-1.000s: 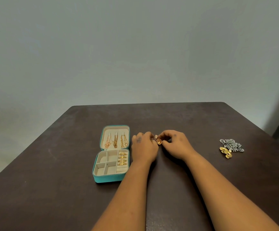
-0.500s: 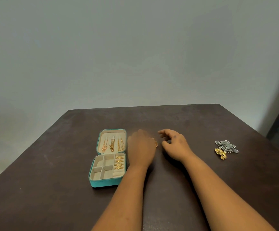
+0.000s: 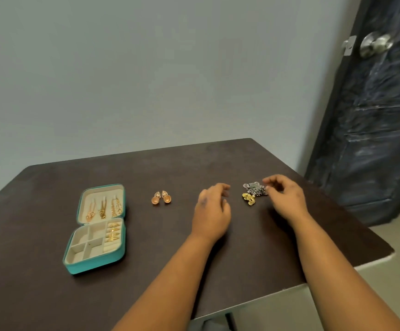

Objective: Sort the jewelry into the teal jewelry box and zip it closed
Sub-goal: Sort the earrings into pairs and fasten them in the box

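Both hands, left (image 3: 212, 209) and right (image 3: 286, 199), hover loose-fingered and empty beside the tangled silver-and-gold jewelry heap (image 3: 253, 192) at three o'clock of the open teal zip-around jewelry box (image 3: 96, 260): light, snag-prone pieces likely best pinched singly.

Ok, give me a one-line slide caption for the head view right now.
Both hands, left and right, reach for the silver and gold jewelry pile; peach earrings lie beside the open teal jewelry box.

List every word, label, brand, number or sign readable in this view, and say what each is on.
None. No readable text shows anywhere:
teal jewelry box: no logo or label visible.
jewelry pieces on the table: no legible markings.
door and doorknob: no sign or lettering.
wall: blank.
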